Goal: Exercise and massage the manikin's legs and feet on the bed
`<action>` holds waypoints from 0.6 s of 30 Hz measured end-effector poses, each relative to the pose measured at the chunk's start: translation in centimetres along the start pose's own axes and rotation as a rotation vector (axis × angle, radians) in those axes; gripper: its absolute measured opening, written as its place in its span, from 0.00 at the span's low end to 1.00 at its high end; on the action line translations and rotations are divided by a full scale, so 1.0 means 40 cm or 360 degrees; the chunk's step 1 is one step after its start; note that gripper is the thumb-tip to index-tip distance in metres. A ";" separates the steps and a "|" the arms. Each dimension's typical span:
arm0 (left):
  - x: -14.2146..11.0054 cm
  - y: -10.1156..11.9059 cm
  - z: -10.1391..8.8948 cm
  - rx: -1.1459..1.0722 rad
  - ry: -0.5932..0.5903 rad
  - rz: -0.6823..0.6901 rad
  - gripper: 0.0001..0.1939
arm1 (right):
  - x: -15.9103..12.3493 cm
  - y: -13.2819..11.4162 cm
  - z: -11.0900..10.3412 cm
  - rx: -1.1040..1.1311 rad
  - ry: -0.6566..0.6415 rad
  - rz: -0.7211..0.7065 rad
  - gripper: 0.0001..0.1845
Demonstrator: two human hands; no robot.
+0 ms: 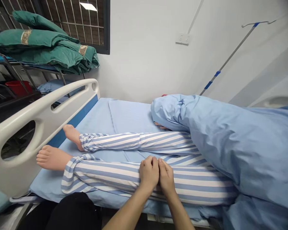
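A manikin lies on the bed in blue-and-white striped trousers. Its bare feet, the near foot and the far foot, point toward the footboard. My left hand and my right hand lie side by side across the near leg at about knee height. Their knuckles are bent and the fingers curl over the far side of the leg, where the fingertips are hidden. A light blue quilt is bunched over the upper body, and the fingers of one manikin hand show under its edge.
The cream footboard with cut-out handles closes the left end of the bed. A light blue sheet covers the mattress. Behind stand folded green quilts on a rack, a red bucket and an IV pole.
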State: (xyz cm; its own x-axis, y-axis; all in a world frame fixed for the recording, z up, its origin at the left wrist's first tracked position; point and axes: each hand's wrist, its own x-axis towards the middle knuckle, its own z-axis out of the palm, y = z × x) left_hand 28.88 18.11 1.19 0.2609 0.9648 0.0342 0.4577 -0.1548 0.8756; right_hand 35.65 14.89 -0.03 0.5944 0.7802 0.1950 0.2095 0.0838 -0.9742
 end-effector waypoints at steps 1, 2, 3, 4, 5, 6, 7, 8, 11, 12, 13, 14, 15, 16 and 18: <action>-0.002 0.008 0.013 -0.0078 -0.0002 -0.0029 0.18 | 0.004 -0.003 -0.009 0.0096 0.0046 0.0091 0.22; -0.004 0.014 0.027 -0.0125 -0.0009 -0.0031 0.18 | 0.009 -0.008 -0.021 0.0173 0.0084 0.0179 0.22; -0.005 0.018 0.038 -0.0139 -0.0021 -0.0008 0.18 | 0.012 -0.013 -0.037 0.0218 0.0097 0.0241 0.23; -0.007 0.021 0.047 -0.0125 -0.0034 0.0026 0.17 | 0.015 -0.017 -0.054 0.0221 0.0085 0.0262 0.23; -0.007 0.023 0.054 -0.0096 -0.0046 0.0051 0.17 | 0.016 -0.019 -0.073 0.0187 0.0054 0.0241 0.24; -0.006 0.025 0.057 -0.0069 -0.0053 0.0060 0.17 | 0.016 -0.020 -0.091 0.0128 0.0018 0.0189 0.24; -0.004 0.028 0.059 -0.0057 -0.0053 0.0049 0.17 | 0.015 -0.019 -0.107 0.0056 -0.0004 0.0125 0.24; -0.003 0.033 0.059 -0.0068 -0.0050 0.0023 0.17 | 0.013 -0.017 -0.120 -0.0024 -0.0005 0.0067 0.23; -0.003 0.048 0.065 -0.0202 -0.0087 0.0009 0.18 | 0.006 -0.011 -0.140 -0.0213 0.0030 -0.0045 0.23; -0.006 0.051 0.070 -0.0239 -0.0107 0.0044 0.18 | 0.004 -0.011 -0.143 -0.0231 0.0025 -0.0059 0.23; -0.010 0.053 0.076 -0.0256 -0.0131 0.0089 0.18 | 0.003 -0.013 -0.145 -0.0227 0.0018 -0.0060 0.23; -0.014 0.053 0.081 -0.0256 -0.0157 0.0138 0.17 | 0.002 -0.016 -0.148 -0.0217 0.0012 -0.0052 0.23; -0.018 0.053 0.087 -0.0250 -0.0178 0.0178 0.17 | 0.001 -0.020 -0.153 -0.0216 0.0021 -0.0049 0.23; -0.021 0.052 0.091 -0.0250 -0.0195 0.0201 0.17 | 0.001 -0.021 -0.158 -0.0238 0.0035 -0.0054 0.23; -0.023 0.056 0.095 -0.0311 -0.0208 0.0186 0.18 | 0.002 -0.019 -0.169 -0.0336 0.0054 -0.0102 0.23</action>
State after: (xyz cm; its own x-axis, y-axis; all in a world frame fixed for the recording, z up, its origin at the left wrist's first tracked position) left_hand 32.89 16.06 1.27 0.4159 0.9051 0.0889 0.2483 -0.2071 0.9463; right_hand 40.79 10.69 1.51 0.5998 0.7558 0.2627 0.4035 -0.0021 -0.9150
